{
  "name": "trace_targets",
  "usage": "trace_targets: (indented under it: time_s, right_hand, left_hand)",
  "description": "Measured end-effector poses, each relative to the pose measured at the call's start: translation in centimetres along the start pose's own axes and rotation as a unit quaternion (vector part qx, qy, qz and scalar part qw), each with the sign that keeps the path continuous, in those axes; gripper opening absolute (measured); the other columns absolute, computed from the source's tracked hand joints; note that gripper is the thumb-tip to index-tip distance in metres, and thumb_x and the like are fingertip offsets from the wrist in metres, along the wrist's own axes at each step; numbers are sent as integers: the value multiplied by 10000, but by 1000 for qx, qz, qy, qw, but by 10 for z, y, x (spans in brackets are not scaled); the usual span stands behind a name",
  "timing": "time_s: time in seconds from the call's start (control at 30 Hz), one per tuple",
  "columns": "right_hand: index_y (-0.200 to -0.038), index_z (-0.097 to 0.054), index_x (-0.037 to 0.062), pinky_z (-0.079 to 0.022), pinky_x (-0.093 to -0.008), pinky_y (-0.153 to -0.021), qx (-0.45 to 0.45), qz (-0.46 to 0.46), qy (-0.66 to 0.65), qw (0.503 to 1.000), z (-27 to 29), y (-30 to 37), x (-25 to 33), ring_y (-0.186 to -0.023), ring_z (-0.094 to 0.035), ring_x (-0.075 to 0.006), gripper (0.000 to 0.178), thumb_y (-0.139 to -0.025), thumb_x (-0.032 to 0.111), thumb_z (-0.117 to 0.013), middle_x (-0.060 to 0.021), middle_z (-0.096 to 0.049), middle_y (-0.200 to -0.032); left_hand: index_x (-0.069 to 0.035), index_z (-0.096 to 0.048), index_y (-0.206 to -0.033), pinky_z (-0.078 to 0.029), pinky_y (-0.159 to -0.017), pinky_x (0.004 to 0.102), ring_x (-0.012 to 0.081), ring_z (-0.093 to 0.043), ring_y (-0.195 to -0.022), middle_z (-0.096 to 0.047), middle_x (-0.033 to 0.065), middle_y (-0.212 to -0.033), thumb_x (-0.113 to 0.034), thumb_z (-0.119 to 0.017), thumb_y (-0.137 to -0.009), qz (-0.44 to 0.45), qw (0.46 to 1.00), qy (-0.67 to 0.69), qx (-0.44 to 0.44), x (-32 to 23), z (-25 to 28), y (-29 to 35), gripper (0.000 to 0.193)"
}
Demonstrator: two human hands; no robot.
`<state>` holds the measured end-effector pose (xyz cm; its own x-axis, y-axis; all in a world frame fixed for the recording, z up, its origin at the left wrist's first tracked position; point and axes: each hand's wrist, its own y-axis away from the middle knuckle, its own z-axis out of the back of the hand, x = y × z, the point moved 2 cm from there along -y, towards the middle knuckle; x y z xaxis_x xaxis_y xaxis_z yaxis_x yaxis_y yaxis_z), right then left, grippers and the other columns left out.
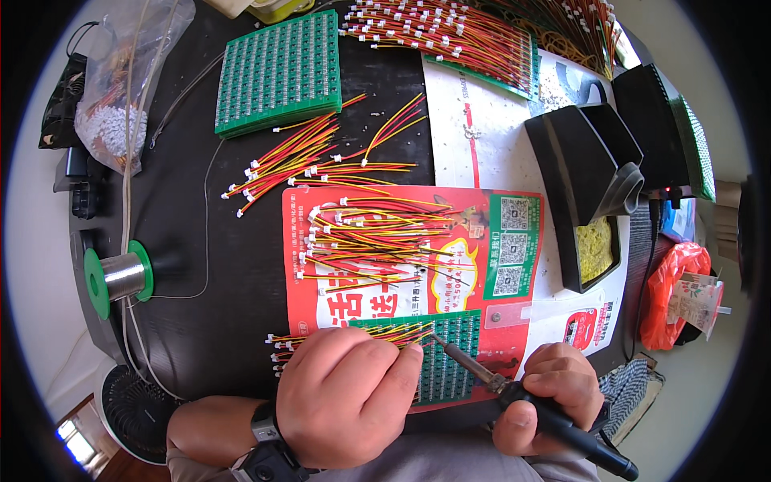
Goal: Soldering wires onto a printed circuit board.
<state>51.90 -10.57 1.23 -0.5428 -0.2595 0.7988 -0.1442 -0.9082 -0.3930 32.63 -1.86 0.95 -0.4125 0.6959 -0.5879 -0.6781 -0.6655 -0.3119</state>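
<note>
My right hand is closed around the black handle of a soldering iron. The iron's tip points left, onto a green circuit board lying before me. Beside the tip, my left hand is closed, its fingertips pinching a thin wire lead at the board. Several red and yellow leads with white connectors lie across the board's far edge and stick out left of this hand, which hides the board's near left part. A loose bunch of leads rests on the red printed sheet beyond.
Left stands a solder spool with green flanges. Farther off lie a stack of green boards, more leads and a wired board. At right are a black holder with yellow sponge and a red plastic bag.
</note>
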Motion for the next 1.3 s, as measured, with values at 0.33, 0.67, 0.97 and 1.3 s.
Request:
trace_targets:
  time_s: [0.33,0.67,0.97,1.3]
  right_hand:
    - [-891,-516,-2,-345,-282,-455,-39,9,-17,999,-2,3,-1,-498,-427,-129,321,-841,239,-722,-44,-472,-619]
    - [-888,-520,-1,-340,-286,-459,-43,-6,-3,999,-3,4,1,-497,-426,-131,312,-854,245,-708,-47,-470,-618]
    - [-870,-524,-3,-329,-289,-452,-54,-6,-4,999,-5,4,1,-492,-422,-135,303,-849,237,-707,-46,-461,-603]
    - [-864,-535,-8,-334,-286,-453,-35,0,0,999,-4,1,1,-480,-424,-132,290,-827,217,-714,-50,-466,-596]
  left_hand:
    - [34,-722,-906,-475,-591,349,241,-575,-651,-621,78,-801,76,-718,-626,-1,1000,-4,6,1,1,1,284]
    - [29,-725,-901,-490,-601,348,245,-592,-663,-621,79,-803,73,-728,-633,7,1000,-4,-2,0,0,-1,272]
    - [38,-722,-899,-498,-598,354,247,-596,-649,-621,85,-792,75,-729,-642,8,1000,-3,-9,1,-2,0,259]
    - [45,-718,-903,-498,-596,353,246,-599,-648,-623,87,-784,79,-722,-644,0,1000,-4,-6,2,-1,-1,261]
